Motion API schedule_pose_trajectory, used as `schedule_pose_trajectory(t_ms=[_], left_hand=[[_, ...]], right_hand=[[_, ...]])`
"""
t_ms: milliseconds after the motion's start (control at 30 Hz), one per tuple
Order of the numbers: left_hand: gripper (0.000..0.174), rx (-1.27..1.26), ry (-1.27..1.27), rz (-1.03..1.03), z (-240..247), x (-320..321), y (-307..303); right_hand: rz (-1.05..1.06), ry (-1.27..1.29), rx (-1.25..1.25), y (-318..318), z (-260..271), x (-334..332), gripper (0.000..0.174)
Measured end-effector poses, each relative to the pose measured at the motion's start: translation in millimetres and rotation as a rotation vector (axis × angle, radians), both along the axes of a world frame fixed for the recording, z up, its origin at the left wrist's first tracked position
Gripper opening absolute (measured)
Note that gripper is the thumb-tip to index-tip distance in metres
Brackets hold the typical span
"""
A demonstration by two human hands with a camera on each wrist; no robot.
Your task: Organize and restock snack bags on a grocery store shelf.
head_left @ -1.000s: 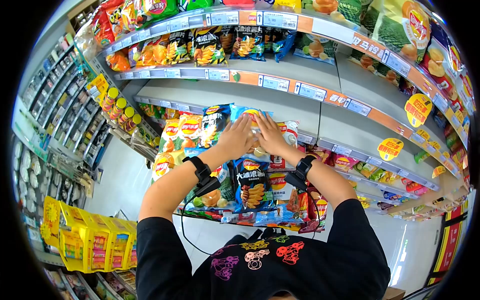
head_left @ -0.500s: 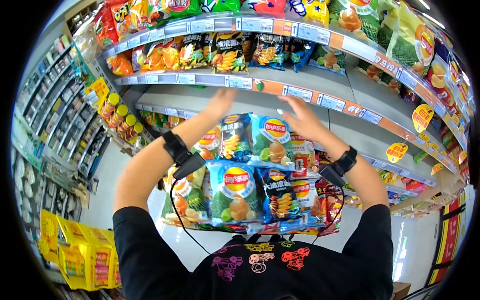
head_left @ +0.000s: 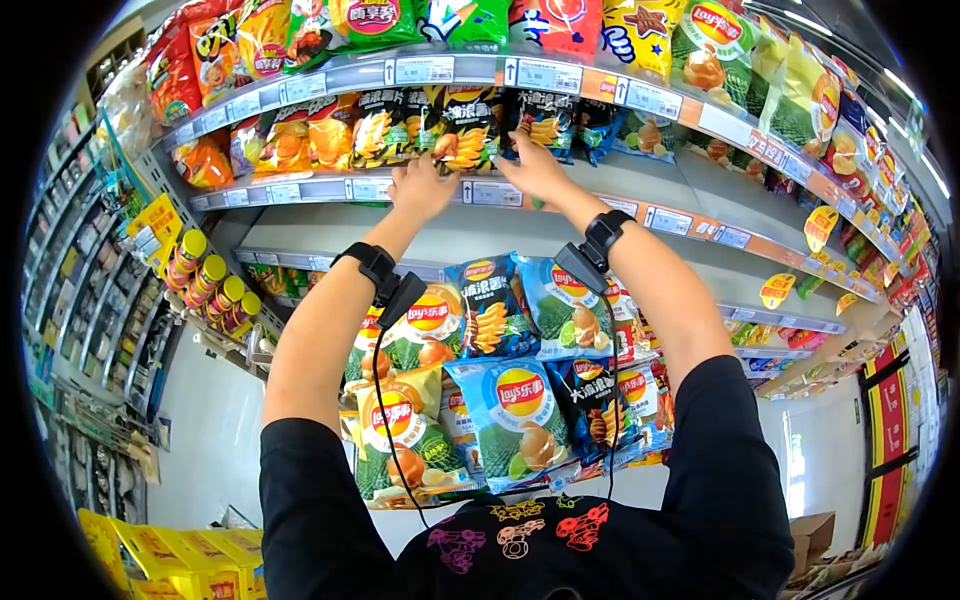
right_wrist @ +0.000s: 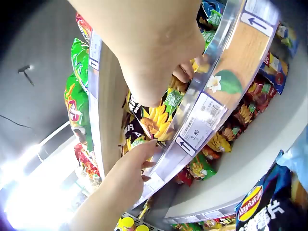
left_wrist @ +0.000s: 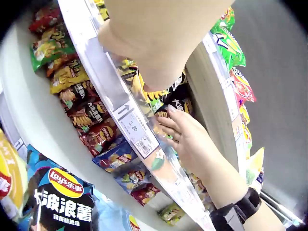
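Note:
On the middle shelf in the head view, a black chip bag with yellow chips (head_left: 467, 130) stands between both hands. My left hand (head_left: 423, 187) touches its lower left side at the shelf edge. At its lower right side is my right hand (head_left: 540, 172), fingers extended. The left wrist view shows the bag (left_wrist: 143, 86) partly behind my left hand (left_wrist: 149, 43), with my right hand (left_wrist: 190, 139) beyond. In the right wrist view, my left hand (right_wrist: 124, 173) has its fingertips by the bag (right_wrist: 156, 121), and my right hand (right_wrist: 149, 53) covers part of it.
Below the shelf, a pile of chip bags (head_left: 520, 400) lies in front of my body. Price labels line the shelf edge (head_left: 492, 193). More snack bags (head_left: 375, 20) stand on the shelf above. Yellow-lidded cans (head_left: 200, 270) hang at the left.
Both hands have left the light blue bag on the pile and moved forward and up to the black bag on the shelf. The head view has shifted, showing more of the upper shelf.

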State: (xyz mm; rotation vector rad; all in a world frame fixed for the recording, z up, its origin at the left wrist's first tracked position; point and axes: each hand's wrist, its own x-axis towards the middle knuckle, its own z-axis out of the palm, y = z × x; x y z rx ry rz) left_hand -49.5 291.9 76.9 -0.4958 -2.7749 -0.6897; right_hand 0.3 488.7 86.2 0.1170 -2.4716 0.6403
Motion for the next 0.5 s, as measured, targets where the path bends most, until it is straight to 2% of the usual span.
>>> schedule_pose_trajectory(t_ms=[133, 167, 233, 267, 500], left_hand=[[0.07, -0.025, 0.055, -0.045, -7, -10, -4], [0.07, -0.044, 0.088, -0.048, -7, -11, -4], [0.069, -0.075, 0.154, -0.073, -8, -10, 0], [0.069, -0.035, 0.169, -0.088, -19, -24, 5], [0.071, 0.113, 0.12, -0.115, 1, -5, 9]], right_hand=[[-0.106, -0.15, 0.062, -9, -1, -24, 0.069], [-0.134, -0.334, 0.073, -10, 2, -28, 0.07], [-0.157, -0.387, 0.105, -17, 8, -26, 0.071], [-0.147, -0.377, 0.089, -16, 9, -29, 0.071], [-0.043, -0.119, -0.091, 0, 5, -40, 0.059]])
